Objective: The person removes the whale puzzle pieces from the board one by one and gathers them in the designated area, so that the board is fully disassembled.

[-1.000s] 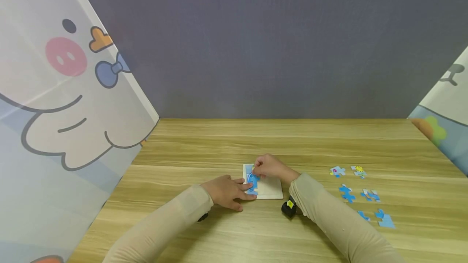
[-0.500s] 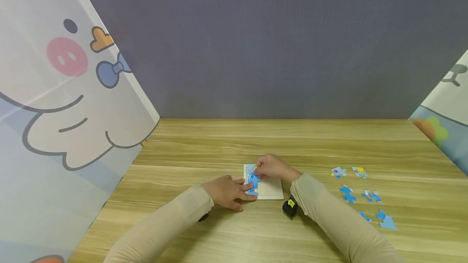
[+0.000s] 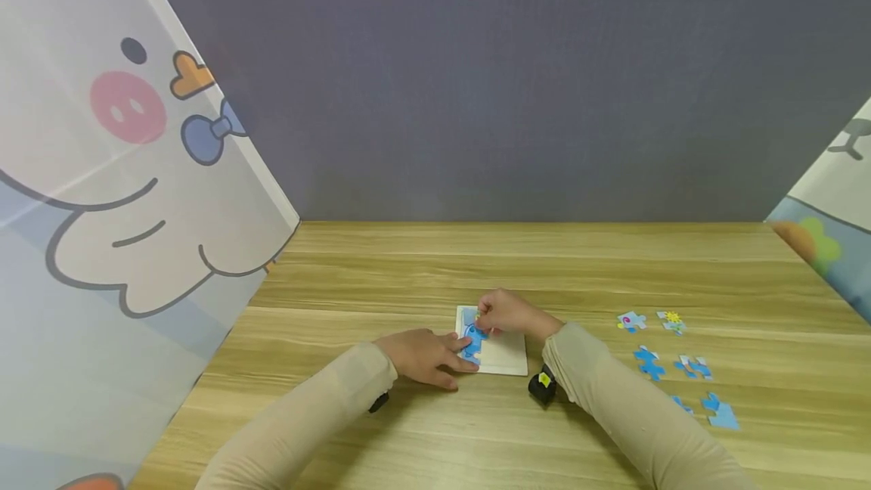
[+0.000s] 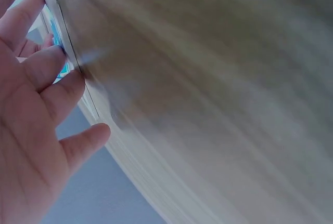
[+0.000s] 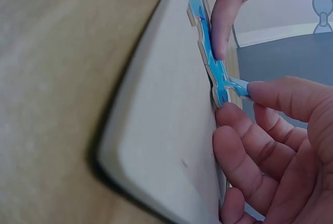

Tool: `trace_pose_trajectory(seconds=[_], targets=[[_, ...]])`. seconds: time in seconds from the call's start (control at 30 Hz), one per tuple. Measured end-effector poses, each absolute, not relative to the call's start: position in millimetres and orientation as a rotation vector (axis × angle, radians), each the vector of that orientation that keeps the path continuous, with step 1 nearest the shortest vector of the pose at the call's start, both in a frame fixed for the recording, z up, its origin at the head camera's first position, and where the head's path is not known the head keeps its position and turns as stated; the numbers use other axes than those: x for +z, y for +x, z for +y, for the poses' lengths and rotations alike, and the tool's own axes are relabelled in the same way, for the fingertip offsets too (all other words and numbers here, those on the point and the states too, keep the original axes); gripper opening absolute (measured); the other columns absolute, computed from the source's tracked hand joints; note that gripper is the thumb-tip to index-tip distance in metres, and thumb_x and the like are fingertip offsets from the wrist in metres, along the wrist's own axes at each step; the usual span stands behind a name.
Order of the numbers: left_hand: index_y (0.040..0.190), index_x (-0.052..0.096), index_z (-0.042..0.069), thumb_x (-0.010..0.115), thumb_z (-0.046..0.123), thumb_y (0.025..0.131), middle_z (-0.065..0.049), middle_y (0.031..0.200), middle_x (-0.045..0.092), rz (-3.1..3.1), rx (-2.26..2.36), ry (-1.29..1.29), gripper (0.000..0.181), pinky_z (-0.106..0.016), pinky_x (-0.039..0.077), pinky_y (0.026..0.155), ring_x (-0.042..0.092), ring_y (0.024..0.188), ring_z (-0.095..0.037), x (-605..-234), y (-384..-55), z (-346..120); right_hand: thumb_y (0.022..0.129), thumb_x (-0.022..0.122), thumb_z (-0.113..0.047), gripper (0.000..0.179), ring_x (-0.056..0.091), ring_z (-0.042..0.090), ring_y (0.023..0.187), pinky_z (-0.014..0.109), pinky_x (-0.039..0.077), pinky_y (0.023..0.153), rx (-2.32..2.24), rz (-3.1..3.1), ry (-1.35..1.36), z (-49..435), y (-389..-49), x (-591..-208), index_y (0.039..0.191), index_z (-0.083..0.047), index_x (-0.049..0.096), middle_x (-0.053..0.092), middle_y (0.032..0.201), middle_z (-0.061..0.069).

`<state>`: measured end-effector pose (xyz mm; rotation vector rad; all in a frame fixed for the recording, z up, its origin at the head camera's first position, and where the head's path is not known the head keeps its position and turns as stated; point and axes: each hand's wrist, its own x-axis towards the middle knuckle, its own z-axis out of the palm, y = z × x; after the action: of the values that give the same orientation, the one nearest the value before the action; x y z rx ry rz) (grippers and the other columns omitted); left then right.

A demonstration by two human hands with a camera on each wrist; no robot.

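A pale jigsaw board (image 3: 505, 354) lies on the table, with joined blue puzzle pieces (image 3: 472, 345) along its left side. My left hand (image 3: 423, 358) reaches in from the left, its fairly straight fingers spread over the board's left edge and those pieces. In the right wrist view, left fingers (image 5: 223, 18) press on the joined pieces. My right hand (image 3: 506, 311) is at the top of the blue section. Its thumb and fingers pinch a light-blue puzzle piece (image 5: 240, 87), tilted up at the end of the joined ones. From the head view, my fingers mostly hide that piece.
On the right of the table lie several loose puzzle pieces, among them a sun piece (image 3: 673, 320), a spiral piece (image 3: 632, 320) and a blue corner piece (image 3: 723, 413). A grey wall (image 3: 517, 82) rises behind the table, a cartoon-printed panel (image 3: 136, 172) at its left.
The board has turned very slightly under my hands. My left fingers have shifted a little on the blue pieces. The right hand keeps its pinch at nearly the same spot.
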<state>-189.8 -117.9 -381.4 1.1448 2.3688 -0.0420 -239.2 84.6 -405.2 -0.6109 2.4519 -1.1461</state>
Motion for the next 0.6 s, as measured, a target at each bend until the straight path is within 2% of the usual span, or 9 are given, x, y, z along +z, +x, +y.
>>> trace_pose_trajectory(seconds=[0.27,0.4,0.6], targets=[[0.143,0.046,0.035,0.052,0.046,0.096,-0.003,0.153,0.029,2.391,-0.133,1.168,0.048,-0.049,0.033,0.106,0.029,0.140,-0.019,-380.9,-188.8,-116.1,0.080,0.067,-0.004,0.014,0.054,0.012,0.052,0.021,0.039,0.051,-1.137,2.495,-0.586,83.7,-238.0,-404.1,0.070,-0.007,0.058,0.059,0.062,0.000],[0.143,0.046,0.036,0.052,0.046,0.096,-0.003,0.153,0.029,2.392,-0.159,1.166,0.048,-0.050,0.033,0.107,0.029,0.140,-0.019,-380.3,-187.9,-115.3,0.079,0.067,-0.004,0.004,0.052,0.011,0.051,0.021,0.038,0.051,-1.139,2.506,-0.549,83.7,-238.8,-404.9,0.081,-0.004,0.063,0.059,0.064,0.000],[0.142,0.046,0.037,0.053,0.046,0.095,-0.003,0.153,0.030,2.396,-0.189,1.165,0.048,-0.051,0.033,0.106,0.029,0.139,-0.019,-379.6,-187.6,-114.1,0.080,0.067,-0.005,0.022,0.051,0.011,0.049,0.021,0.037,0.049,-1.151,2.520,-0.539,81.0,-239.7,-406.4,0.101,0.001,0.064,0.059,0.061,0.000]])
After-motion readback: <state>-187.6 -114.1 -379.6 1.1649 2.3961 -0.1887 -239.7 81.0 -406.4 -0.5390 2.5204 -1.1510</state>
